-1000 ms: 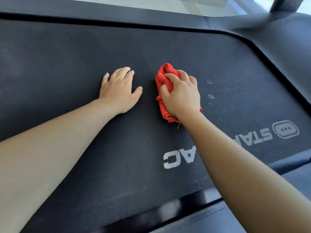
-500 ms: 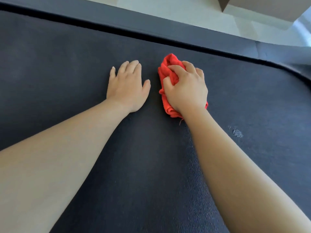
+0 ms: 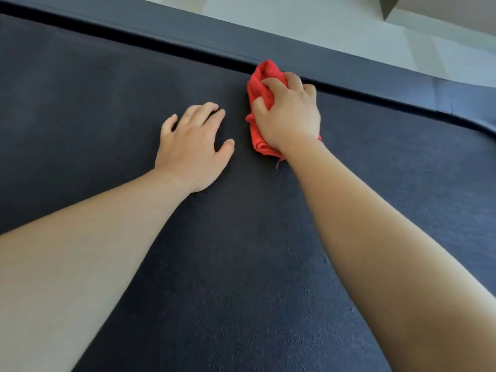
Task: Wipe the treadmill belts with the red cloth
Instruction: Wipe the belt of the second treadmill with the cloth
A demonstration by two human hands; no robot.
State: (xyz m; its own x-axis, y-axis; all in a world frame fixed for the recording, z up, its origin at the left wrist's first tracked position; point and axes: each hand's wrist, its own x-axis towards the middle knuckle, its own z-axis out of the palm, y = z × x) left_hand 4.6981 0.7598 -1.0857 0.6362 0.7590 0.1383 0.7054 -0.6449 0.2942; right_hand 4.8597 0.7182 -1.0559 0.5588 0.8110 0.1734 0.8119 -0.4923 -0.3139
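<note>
The red cloth (image 3: 261,84) lies bunched up on the dark treadmill belt (image 3: 107,89). Its far tip reaches the black gap (image 3: 161,42) where the belt meets the grey side rail (image 3: 295,57).

The right hand (image 3: 288,116) sits on top of the cloth, palm down. Its fingers are curled into the folds, so the fabric is gripped and pressed against the belt, and the thumb digs into the cloth's left side. Red fabric shows beyond the fingertips, along the thumb and as a folded edge under the wrist. 1 loose thread hangs out at that edge.

The left hand (image 3: 192,151) rests flat on the belt just left of the cloth and a little nearer the person, apart from it. Its fingers are loosely spread with the tips bent down onto the belt. The thumb points toward the cloth, and the hand holds nothing. The 2 bare forearms reach toward the cloth from the near side.

Just behind the cloth the rail runs across the view at a slant. Behind the rail lies a pale floor (image 3: 322,20). Far to the right of the cloth and beyond it, a brown thing (image 3: 429,6) stands on the floor. The frame edge cuts it off, so I cannot tell what it is.
</note>
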